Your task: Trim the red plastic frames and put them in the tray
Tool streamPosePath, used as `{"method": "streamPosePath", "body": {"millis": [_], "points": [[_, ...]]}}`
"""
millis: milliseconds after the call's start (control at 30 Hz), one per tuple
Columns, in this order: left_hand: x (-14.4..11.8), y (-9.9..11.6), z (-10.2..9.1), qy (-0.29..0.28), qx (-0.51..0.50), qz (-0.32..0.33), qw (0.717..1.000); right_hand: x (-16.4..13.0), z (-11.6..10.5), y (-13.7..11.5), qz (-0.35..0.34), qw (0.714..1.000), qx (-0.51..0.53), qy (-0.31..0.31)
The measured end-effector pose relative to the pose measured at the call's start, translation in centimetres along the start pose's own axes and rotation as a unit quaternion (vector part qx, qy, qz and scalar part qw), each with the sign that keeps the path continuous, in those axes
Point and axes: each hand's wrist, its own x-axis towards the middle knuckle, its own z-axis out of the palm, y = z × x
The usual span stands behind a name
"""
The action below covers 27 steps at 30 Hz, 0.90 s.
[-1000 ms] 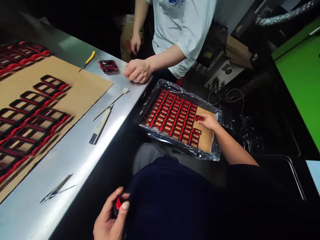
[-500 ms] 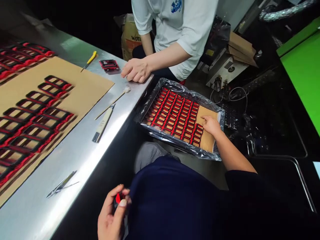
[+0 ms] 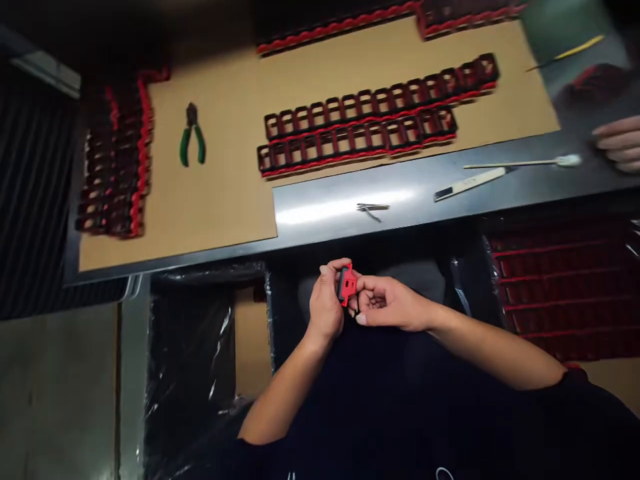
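In front of my body, a small red and black plastic frame (image 3: pixel 348 285) stands on edge between my two hands. My left hand (image 3: pixel 325 307) is closed on it, fingers behind and over its top. From the other side my right hand (image 3: pixel 393 305) meets the part with curled fingers, the index fingertip against its red face. What lies under the right fingertips is partly hidden. Just beyond, on the metal table edge, lie tweezers (image 3: pixel 373 208). Two rows of similar black and red frames (image 3: pixel 350 137) stand on cardboard (image 3: pixel 225 200) farther back.
Green-handled cutters (image 3: pixel 192 137) lie on the cardboard, left of the rows. More frames (image 3: pixel 113 167) stand farther left. A pale brush (image 3: pixel 473 185), a cotton-tipped stick (image 3: pixel 520 163) and another person's hand (image 3: pixel 620 143) are at right. Below the table is a plastic-lined box of frames (image 3: pixel 570 293).
The view has swung left to face the table. My right hand has left the box of frames and come to the part in my left hand.
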Motion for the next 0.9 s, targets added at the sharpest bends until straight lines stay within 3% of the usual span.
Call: {"method": "streamPosePath", "body": {"millis": [100,467,900], "points": [[-0.6,-0.6,-1.0,0.005,-0.035,0.026,0.999,0.7,-0.4,-0.1,0.030,0.996,0.074,-0.042],[0.1,-1.5,-1.8,-0.072,0.006,0.082,0.994,0.3,-0.1,0.0,0.066,0.984,0.158,0.057],[-0.6,-1.9,-2.9,-0.084,0.037,0.073,0.993,-0.1,0.2,-0.4,0.079,0.994,0.068,0.036]]}}
